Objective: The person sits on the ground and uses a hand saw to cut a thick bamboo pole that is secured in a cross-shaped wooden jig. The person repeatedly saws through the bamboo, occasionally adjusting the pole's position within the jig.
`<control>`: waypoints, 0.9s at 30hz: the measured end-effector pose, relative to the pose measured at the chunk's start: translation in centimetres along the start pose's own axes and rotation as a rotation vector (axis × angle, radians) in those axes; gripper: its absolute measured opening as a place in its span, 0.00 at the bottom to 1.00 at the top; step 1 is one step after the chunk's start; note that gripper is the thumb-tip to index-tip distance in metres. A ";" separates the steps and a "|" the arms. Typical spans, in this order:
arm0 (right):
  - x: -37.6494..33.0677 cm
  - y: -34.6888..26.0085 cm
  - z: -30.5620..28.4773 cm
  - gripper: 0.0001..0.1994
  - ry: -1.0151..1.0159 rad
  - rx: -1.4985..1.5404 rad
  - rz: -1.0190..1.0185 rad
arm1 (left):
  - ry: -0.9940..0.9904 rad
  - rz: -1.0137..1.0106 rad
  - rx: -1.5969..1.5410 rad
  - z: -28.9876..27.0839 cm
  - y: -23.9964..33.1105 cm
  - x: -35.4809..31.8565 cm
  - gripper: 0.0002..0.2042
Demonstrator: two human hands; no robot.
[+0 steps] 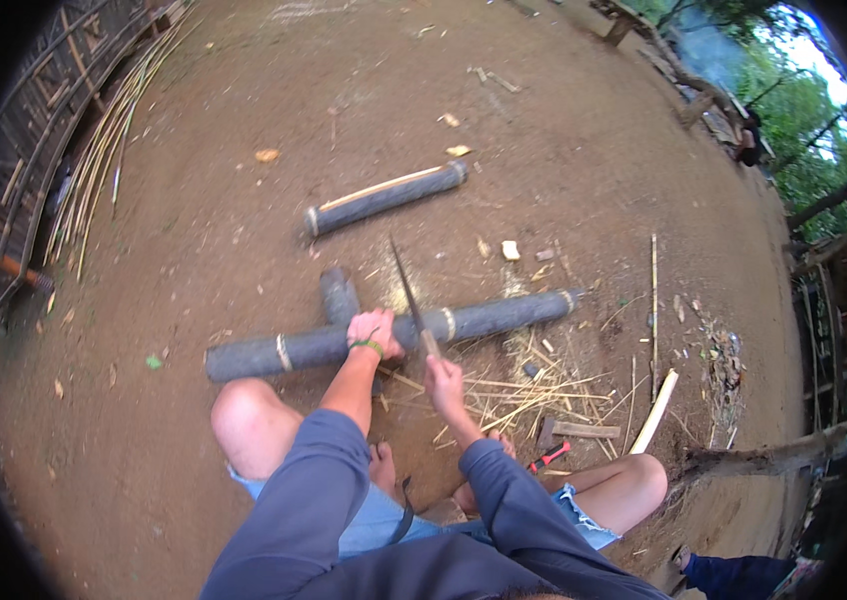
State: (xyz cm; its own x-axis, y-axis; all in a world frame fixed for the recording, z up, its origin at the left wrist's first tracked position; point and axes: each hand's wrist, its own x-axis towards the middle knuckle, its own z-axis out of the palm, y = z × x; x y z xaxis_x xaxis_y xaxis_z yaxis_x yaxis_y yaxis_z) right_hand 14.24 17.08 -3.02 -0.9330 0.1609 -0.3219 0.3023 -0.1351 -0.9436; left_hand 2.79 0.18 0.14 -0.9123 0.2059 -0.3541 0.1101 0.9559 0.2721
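Note:
A thick dark bamboo pole (504,316) with pale rings at its joints lies crosswise in front of my knees. Its left part rests over a short dark log (340,293). My left hand (377,332) is wrapped over the top of the pole near the log. To the right of it, my right hand (443,381) grips the light handle of a saw (408,283). The saw's long narrow blade crosses the pole, pointing away from me. Pale dust lies on the ground beyond the blade. Whether the teeth sit in a cut cannot be made out.
Farther off lies a shorter bamboo piece (389,199) with a pale split strip. By my right knee are thin sticks (534,398), a hatchet (584,430), a red-handled tool (550,456) and a pale curved piece (656,410). Long canes (109,150) line the left wall. Another person's leg (734,575) shows lower right.

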 end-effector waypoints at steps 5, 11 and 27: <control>-0.6 0.7 -0.2 0.20 -0.060 0.106 0.013 | 0.040 -0.008 0.026 0.2 0.0 -0.6 0.38; -1.3 0.5 0.4 0.20 -0.057 -0.018 -0.043 | 0.058 -0.008 0.037 0.2 -0.1 -0.8 0.38; -1.9 0.1 0.2 0.19 -0.107 0.009 -0.028 | 0.054 0.009 0.043 0.7 0.0 -0.8 0.42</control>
State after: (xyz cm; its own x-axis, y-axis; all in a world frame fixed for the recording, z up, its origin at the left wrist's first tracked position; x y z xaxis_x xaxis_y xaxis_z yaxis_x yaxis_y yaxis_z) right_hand 16.00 16.62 -2.50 -0.9566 0.0596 -0.2851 0.2746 -0.1413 -0.9511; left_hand 3.78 0.17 -0.20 -0.9309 0.2039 -0.3030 0.1340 0.9625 0.2359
